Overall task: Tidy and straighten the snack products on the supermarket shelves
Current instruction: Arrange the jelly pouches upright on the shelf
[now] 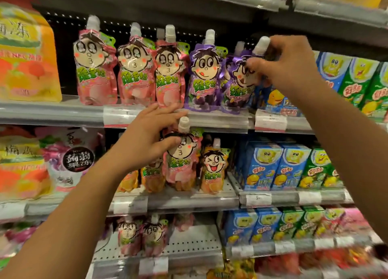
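Note:
Cartoon-face jelly pouches with white caps line the upper shelf: three pink ones and two purple ones. My right hand pinches the rightmost purple pouch near its cap, and the pouch leans to the right. On the middle shelf my left hand holds a pink pouch by its upper part, thumb on the face. That pouch stands among orange pouches.
Large yellow and orange bags fill the left side. Blue and green snack boxes stand on the right of each shelf. A lower shelf holds two more pink pouches. Price tags run along the shelf edges.

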The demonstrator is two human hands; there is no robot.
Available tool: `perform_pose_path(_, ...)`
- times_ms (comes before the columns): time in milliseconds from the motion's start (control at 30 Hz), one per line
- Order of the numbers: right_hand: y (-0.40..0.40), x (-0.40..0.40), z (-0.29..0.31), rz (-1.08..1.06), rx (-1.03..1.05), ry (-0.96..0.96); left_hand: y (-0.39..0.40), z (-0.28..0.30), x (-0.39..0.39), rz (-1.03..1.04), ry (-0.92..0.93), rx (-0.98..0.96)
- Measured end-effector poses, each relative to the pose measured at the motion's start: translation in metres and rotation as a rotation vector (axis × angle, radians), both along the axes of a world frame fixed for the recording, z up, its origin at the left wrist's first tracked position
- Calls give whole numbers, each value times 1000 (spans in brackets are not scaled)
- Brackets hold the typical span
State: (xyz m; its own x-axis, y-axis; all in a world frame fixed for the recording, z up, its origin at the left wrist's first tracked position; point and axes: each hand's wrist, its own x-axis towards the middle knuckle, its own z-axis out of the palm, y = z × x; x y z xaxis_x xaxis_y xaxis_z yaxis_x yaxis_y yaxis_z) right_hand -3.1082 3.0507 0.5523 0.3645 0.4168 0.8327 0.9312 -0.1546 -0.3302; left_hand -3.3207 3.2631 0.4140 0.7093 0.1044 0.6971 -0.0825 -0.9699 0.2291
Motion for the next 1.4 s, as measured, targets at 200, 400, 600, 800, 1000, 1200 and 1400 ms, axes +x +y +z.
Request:
perform_pose_path(200, -31, -12, -11, 111, 190, 3, -3, -5, 1, 24, 1, 24)
perform_pose_path(400, -59, -32, -31, 226, 114, 77, -17, -19, -4, 83, 30, 113)
perform_pose_path(600, -68, -43, -82, 372, -55, 234, -28, -47, -23, 102, -2, 59)
perform_pose_path(800, -66, -41, -143, 378, -199, 395, -30, -100, -44, 117, 23, -43)
perform_pose_path(1000, -61, -37, -216, 247, -391, 388, -22, -145, -56, 207, 70, -194)
perform_pose_path(1200, -51, -39, -297, 94, -537, 412, -12, -171, -58, 228, 117, -296)
perform_pose_path(1400, -24, -32, -362, -81, -550, 524, -11, -181, -47, 216, 100, -377)
